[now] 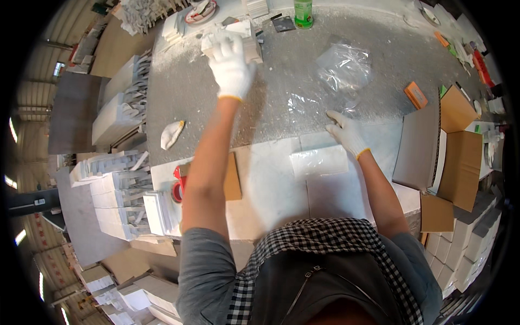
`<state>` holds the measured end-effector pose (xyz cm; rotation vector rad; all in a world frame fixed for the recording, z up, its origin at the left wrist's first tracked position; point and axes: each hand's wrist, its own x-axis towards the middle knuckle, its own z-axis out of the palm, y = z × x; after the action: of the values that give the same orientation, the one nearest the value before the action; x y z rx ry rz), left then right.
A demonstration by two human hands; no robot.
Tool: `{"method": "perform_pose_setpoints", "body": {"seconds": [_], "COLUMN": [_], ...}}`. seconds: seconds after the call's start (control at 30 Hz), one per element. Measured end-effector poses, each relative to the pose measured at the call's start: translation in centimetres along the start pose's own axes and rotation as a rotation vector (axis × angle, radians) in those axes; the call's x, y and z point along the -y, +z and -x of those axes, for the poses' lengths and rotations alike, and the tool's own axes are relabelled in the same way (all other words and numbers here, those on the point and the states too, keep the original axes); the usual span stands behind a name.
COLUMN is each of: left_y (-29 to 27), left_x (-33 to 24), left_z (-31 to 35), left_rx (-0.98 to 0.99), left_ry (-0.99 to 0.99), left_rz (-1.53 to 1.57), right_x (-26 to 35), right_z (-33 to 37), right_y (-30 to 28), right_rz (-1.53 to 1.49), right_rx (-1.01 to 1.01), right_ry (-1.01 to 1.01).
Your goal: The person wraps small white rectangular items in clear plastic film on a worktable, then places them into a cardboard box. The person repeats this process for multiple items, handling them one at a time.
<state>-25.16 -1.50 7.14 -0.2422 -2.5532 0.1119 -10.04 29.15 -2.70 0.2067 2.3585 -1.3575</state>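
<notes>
From here I see the left hand (pixel 232 66), spread wide, over the stacked white slabs (pixel 253 49) near the far left corner of the worktop (pixel 287 67), perhaps touching. A film-wrapped white packet (pixel 319 161) lies toward the front edge, beside the loosely spread right hand (pixel 348 134).

Around the middle of the grey tabletop (pixel 189 100), a green bottle (pixel 304 15) is set just past 12 o'clock, with a flat black piece (pixel 283 23) placed beside it. At 11 o'clock, a round red-and-white item (pixel 201 11) is seen. An orange block-shaped tool (pixel 416 95) is laid at 2 o'clock, and an open cardboard box (pixel 416 149) is stood at 3. White blocks (pixel 460 252) are stacked at 4. Toward half past 8, a red tape dispenser (pixel 179 174) is partly hidden. A crumpled white glove (pixel 172 135) is left between 9 and 10.
</notes>
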Motion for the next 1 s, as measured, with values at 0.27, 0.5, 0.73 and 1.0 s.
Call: {"method": "perform_pose_setpoints", "body": {"seconds": [0.27, 0.5, 0.73, 1.0], "left_y": [4.4, 2.2, -0.3, -8.4], "left_x": [8.7, 7.7, 4.6, -6.8], "left_z": [-12.7, -13.5, -10.3, 2.5], "left_rx": [0.620, 0.749, 0.549, 0.726], "left_ry": [0.234, 0.229, 0.189, 0.409], "left_rz": [0.126, 0.148, -0.006, 0.288], "right_x": [-0.8, 0.6, -2.5, 0.8], "right_z": [0.4, 1.2, -0.2, -0.2], "right_y": [0.6, 0.0, 0.9, -2.8], "right_rz": [0.031, 0.075, -0.063, 0.008], "right_rx": [-0.158, -0.118, -0.151, 0.043], "right_ry": [-0.139, -0.082, -0.252, -0.087]}}
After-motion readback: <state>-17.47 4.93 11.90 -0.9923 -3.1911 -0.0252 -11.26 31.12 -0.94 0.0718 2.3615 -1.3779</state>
